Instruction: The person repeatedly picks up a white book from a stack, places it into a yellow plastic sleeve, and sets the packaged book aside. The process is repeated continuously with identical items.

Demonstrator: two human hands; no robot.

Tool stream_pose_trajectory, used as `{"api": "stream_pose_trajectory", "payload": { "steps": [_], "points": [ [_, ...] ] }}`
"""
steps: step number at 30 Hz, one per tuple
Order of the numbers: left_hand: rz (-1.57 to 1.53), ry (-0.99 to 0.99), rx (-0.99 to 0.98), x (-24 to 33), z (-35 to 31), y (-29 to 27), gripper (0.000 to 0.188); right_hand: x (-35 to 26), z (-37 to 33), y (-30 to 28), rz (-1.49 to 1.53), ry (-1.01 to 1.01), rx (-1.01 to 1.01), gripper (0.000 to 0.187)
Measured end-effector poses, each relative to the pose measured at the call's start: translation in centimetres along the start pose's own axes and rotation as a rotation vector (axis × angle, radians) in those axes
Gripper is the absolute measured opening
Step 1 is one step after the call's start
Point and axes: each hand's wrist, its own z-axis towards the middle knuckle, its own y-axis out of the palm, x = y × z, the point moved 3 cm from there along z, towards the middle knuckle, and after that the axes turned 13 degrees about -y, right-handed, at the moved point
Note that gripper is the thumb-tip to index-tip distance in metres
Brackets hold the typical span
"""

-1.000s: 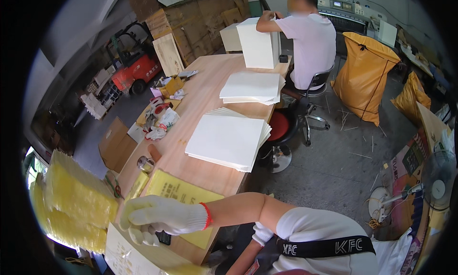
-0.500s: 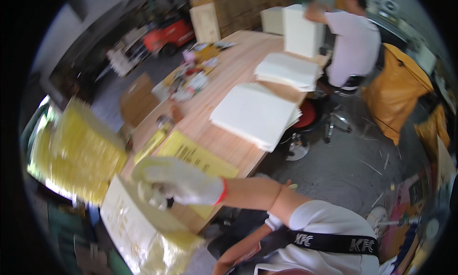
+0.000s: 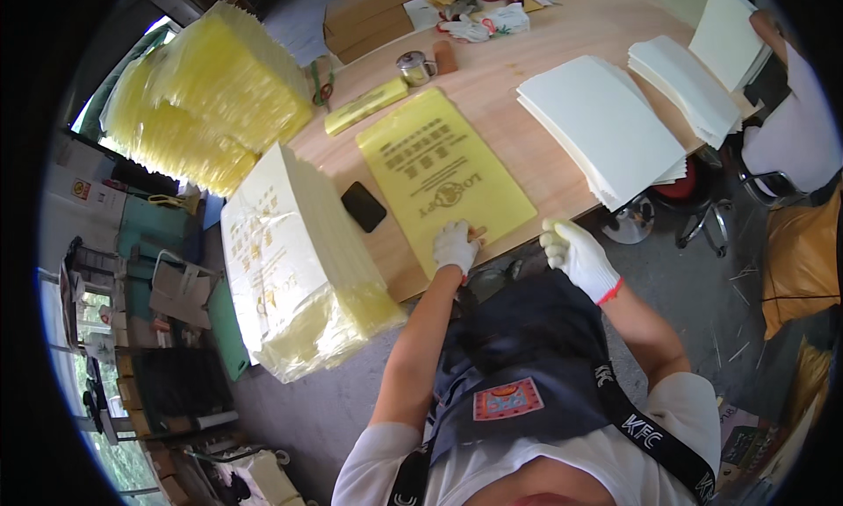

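- Table (image 3: 527, 80): we see it running under and beyond the yellow sheet (image 3: 435, 168), which is flat, printed and close to our edge.
- Co-worker (image 3: 799, 133): only partly in view, well to the right of the sheet.
- Far stack (image 3: 211, 93): yellow, in clear wrap, beyond the sheet and to its left.
- Near stack (image 3: 263, 243): printed, with crumpled yellow film at our end, left of the sheet and apart from it.
- White pile (image 3: 606, 124): right of the sheet, its layers slightly fanned.
- Right hand (image 3: 577, 256): gloved, just off the sheet's near right corner, fingers curled. We cannot tell whether they close on anything. A second ago it reached across to the sheet's left, by the near stack; now it has come back to this side.
- Left hand (image 3: 457, 247): gloved, on the sheet's near edge, thumb and fingers slightly spread. We cannot tell whether they pinch it or only rest there.
- What this means, as we judge it: with both hands at our end of the sheet, handling now centres there rather than at the near stack, and most of the sheet lies uncovered.
- Yellow packet (image 3: 367, 105): just beyond the sheet's far left corner.
- Phone (image 3: 363, 207): just left of the sheet, now fully visible where the right glove partly hid it.
- Cup (image 3: 414, 67): metal, just past the sheet's far end.
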Motion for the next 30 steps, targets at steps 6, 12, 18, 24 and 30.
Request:
{"api": "stream_pose_trajectory", "payload": {
  "steps": [6,12,18,24,30],
  "points": [
    [0.067,0.034,-0.088,-0.6,4.7,2.7,0.027,4.2,-1.4,-4.1,-0.096,0.083,0.092,0.025],
    [-0.175,0.15,0.031,-0.4,6.0,0.4,0.023,7.1,3.9,-2.8,0.55,0.464,-0.261,0.013],
    [-0.409,0.126,0.242,-2.2,7.6,0.6,0.021,6.7,12.6,4.8,-1.46,-0.373,0.01,0.068],
    [-1.814,0.086,-0.117,0.9,7.7,-8.0,0.057,3.3,12.7,-2.9,-1.854,-0.389,-0.018,0.042],
    [-1.175,0.173,-0.175,3.7,4.3,-8.4,0.048,-1.5,6.1,0.8,-1.402,0.039,-0.059,0.07]
  ]
}}
